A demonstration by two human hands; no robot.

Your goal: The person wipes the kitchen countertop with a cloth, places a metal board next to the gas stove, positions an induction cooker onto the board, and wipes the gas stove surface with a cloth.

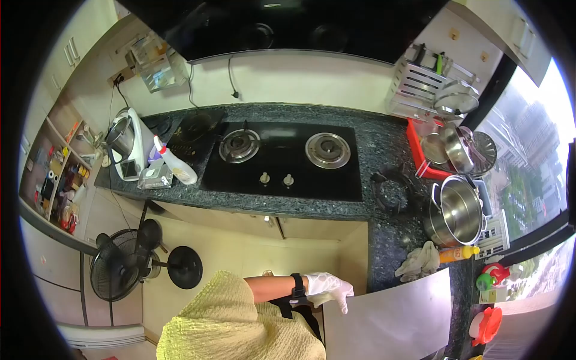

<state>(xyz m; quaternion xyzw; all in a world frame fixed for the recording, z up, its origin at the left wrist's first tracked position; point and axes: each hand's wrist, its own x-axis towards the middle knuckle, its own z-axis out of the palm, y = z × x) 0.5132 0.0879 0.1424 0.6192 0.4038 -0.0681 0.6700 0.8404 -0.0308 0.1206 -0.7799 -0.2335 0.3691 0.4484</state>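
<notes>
My left hand [330, 290] wears a thin whitish glove, with a dark watch on the wrist, and reaches in from the lower middle toward the right. Its fingers are apart and angled downward, with nothing visible in them. The hand is at the left edge of a smooth pale grey panel [390, 318]; whether it touches the panel is unclear. A crumpled grey cloth [419, 263] and a yellow-orange bottle [459, 254] lie beyond the panel. My right hand is out of view.
Beyond is a black gas hob [282, 162] on a dark counter. Steel pots [461, 207] and a red dish tray [414, 144] stand at the right. A spray bottle [177, 165] and white appliance [135, 144] are at the left, a black fan [117, 270] below.
</notes>
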